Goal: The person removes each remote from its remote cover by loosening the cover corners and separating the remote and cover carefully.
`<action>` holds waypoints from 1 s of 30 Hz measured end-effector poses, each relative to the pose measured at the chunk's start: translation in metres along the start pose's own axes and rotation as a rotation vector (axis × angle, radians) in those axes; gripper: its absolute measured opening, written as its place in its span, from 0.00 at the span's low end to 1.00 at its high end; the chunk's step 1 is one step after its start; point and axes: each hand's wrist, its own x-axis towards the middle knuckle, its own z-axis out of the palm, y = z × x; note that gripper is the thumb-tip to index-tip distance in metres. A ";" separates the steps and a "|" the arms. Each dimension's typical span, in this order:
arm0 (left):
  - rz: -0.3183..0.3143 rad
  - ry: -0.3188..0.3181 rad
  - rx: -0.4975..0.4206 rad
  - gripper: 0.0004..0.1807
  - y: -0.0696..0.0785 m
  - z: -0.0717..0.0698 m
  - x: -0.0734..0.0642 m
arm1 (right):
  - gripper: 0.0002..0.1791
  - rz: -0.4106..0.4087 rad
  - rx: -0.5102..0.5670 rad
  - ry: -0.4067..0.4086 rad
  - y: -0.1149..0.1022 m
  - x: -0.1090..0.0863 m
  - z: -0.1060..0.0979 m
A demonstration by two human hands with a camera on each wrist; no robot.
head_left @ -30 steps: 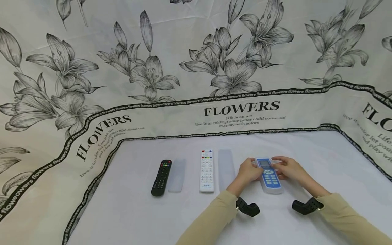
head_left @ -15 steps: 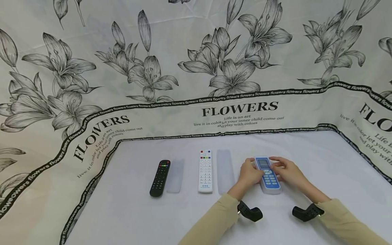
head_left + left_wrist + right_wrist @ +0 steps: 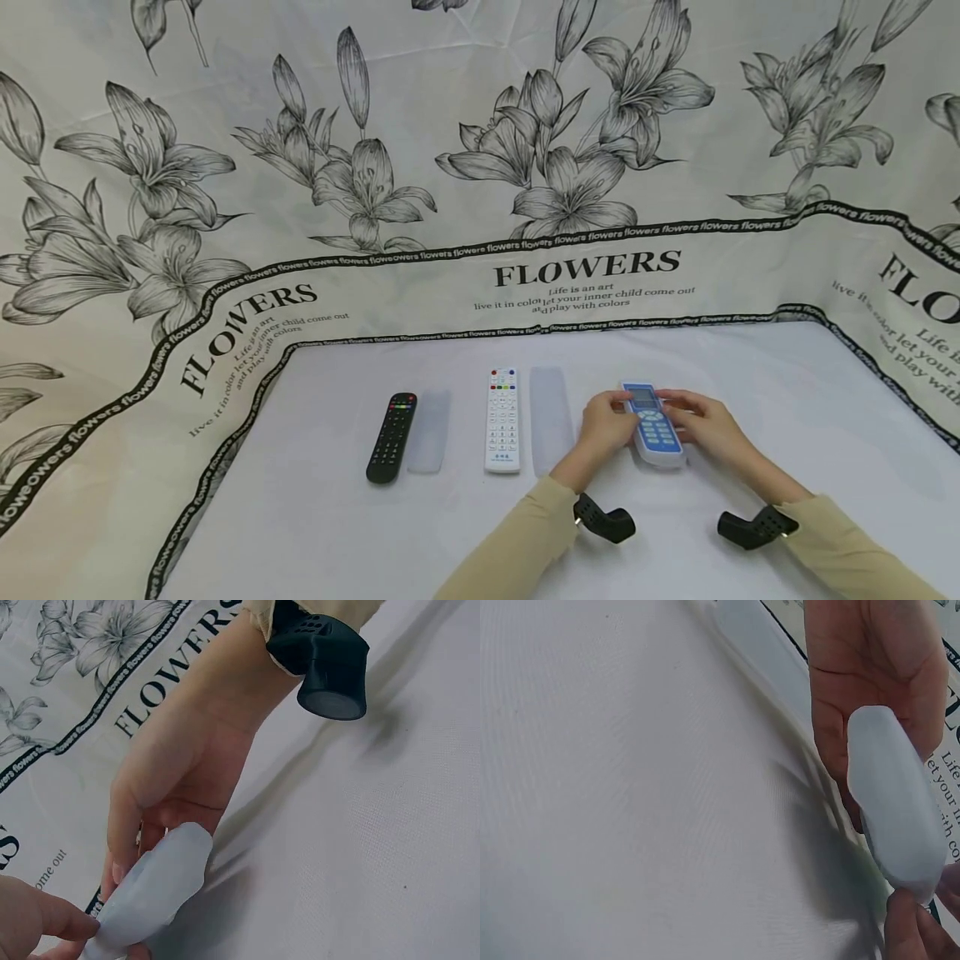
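Note:
A blue-faced remote control (image 3: 658,429) with a grey screen is between both hands, in what looks like a pale translucent cover (image 3: 892,795). My left hand (image 3: 607,425) holds its left side near the screen end; my right hand (image 3: 701,421) holds the opposite side. In the left wrist view, my left hand's fingers (image 3: 64,922) touch the far end, and the right hand (image 3: 176,772) reaches in from above. The right wrist view shows my right hand's fingertips (image 3: 907,919) at the screen end. The remote's lower end appears raised off the table.
Left of the hands lie a white remote (image 3: 502,421) and a clear cover (image 3: 550,421). Farther left are a black remote (image 3: 392,437) and a shorter clear cover (image 3: 430,432). A flower-printed cloth (image 3: 420,292) rises behind the white table (image 3: 315,517).
The remote's lower end has lifted slightly and drawn away from me. My left thumb has moved back from the keys towards the remote's edge. The other remotes and covers stay put.

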 end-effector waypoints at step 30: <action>-0.011 -0.215 -0.197 0.33 0.009 -0.022 0.001 | 0.26 -0.271 -0.031 0.000 0.000 -0.008 -0.016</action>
